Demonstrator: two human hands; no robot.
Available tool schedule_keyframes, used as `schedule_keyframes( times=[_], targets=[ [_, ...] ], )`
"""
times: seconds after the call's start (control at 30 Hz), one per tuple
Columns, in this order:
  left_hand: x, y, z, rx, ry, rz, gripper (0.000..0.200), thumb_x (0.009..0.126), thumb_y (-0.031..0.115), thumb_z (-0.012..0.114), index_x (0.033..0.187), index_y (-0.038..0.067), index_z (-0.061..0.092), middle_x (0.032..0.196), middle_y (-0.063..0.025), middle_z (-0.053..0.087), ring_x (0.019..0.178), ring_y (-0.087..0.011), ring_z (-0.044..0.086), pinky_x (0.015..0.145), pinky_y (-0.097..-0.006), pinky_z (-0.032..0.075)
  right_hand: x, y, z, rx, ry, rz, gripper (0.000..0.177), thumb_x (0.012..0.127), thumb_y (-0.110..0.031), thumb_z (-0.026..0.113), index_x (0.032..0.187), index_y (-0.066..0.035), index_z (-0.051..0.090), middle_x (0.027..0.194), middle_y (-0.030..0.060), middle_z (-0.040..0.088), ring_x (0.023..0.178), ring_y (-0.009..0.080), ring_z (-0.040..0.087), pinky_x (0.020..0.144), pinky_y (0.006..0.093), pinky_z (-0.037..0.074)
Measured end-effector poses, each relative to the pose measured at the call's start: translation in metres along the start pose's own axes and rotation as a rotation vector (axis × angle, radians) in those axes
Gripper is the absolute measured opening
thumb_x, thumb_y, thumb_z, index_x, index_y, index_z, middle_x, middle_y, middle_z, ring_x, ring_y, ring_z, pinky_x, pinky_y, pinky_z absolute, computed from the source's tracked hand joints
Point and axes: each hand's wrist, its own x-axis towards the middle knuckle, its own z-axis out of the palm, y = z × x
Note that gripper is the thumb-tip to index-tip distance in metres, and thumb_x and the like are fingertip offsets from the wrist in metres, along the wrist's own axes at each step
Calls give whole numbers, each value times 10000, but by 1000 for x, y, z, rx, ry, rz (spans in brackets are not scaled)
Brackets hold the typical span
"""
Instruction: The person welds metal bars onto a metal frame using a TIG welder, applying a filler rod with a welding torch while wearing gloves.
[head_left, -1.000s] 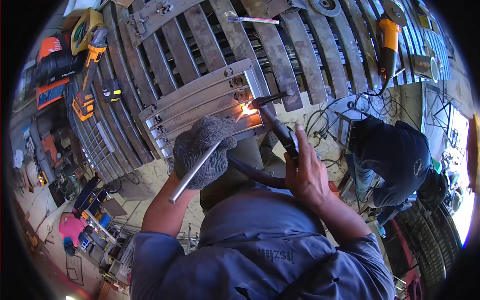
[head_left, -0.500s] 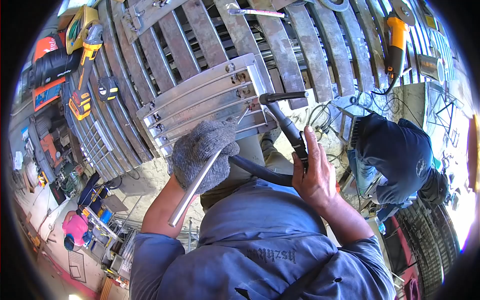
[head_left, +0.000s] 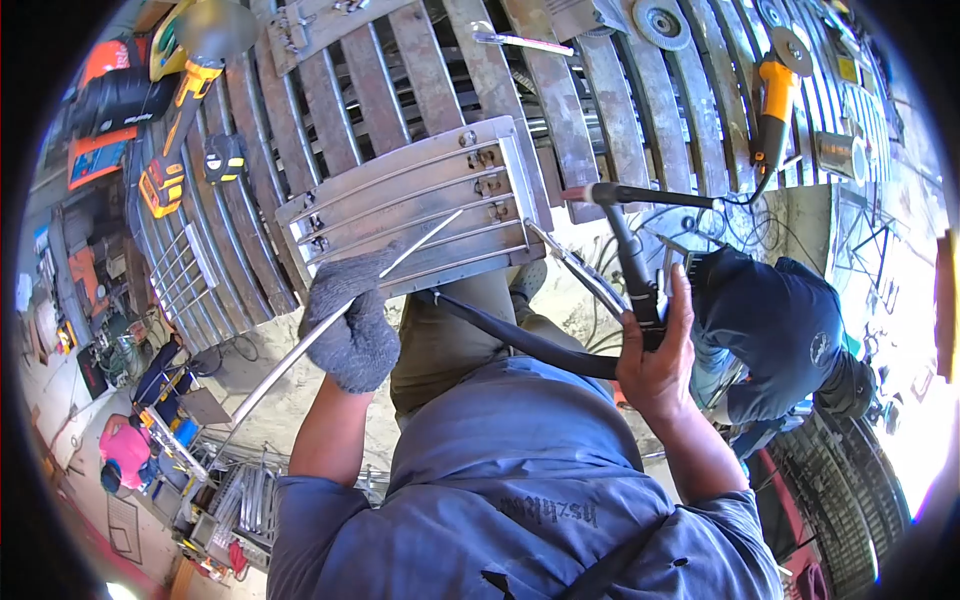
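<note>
My left hand [head_left: 352,325], in a grey knitted glove, is closed around a thin metal rod [head_left: 285,362]. The rod's upper end lies over the steel panel [head_left: 400,205], which has several thin bars across it and rests on the slatted bench. My bare right hand [head_left: 658,362] grips a black TIG welding torch [head_left: 622,235] with a pinkish nozzle and a long back cap. The torch head is to the right of the panel, apart from it. From my right hand a black hose [head_left: 520,335] runs left across my lap.
On the slatted bench [head_left: 610,110] lie an orange angle grinder [head_left: 775,100], a yellow cordless grinder [head_left: 180,130], a tape measure [head_left: 223,158], a marker-like stick [head_left: 525,43] and a round disc [head_left: 660,22]. A co-worker [head_left: 780,325] bends at right; another person [head_left: 125,450] is far left.
My left hand has moved left, and the rod with it, away from the panel's right side. The torch has shifted right, off the panel's corner, with its nozzle now facing left.
</note>
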Motion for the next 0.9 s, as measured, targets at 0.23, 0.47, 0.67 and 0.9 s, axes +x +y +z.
schedule_keyframes(
  times=[0.23, 0.47, 0.67, 0.9],
  targets=[
    [-13, -7, 21, -89, 85, 54, 180, 930, -92, 681, 1092, -21, 713, 960, -183, 747, 827, -328, 722, 760, -391, 582, 13, -10, -32, 110, 3, 262, 788, 1010, -27, 716, 1693, 26, 326, 1539, 361, 565, 1409, 489, 623, 1139, 483, 521],
    [-6, 14, 13, 26, 37, 12, 210, 907, -59, 741, 1101, 22, 746, 1017, -213, 770, 925, -438, 759, 824, -443, 617, 20, -34, -68, 36, -81, 245, 789, 1005, -43, 749, 1689, -7, 357, 1554, 313, 590, 1382, 445, 664, 1103, 460, 555],
    [-47, 44, -7, -66, 241, 51, 138, 999, -68, 686, 1109, -13, 748, 1067, -182, 799, 1006, -336, 773, 933, -404, 601, 21, -64, -117, -73, -76, -46, 700, 1014, -17, 717, 1658, -47, 442, 1437, 284, 689, 1216, 457, 750, 982, 466, 602],
    [-114, 65, 10, -130, 127, 38, 216, 988, 97, 807, 1202, 109, 781, 1251, -149, 770, 1114, -338, 788, 911, -407, 663, 47, -90, -111, -96, -240, -302, 681, 974, 4, 728, 1613, -124, 531, 1176, 258, 759, 1017, 459, 781, 875, 497, 612]
  ],
)
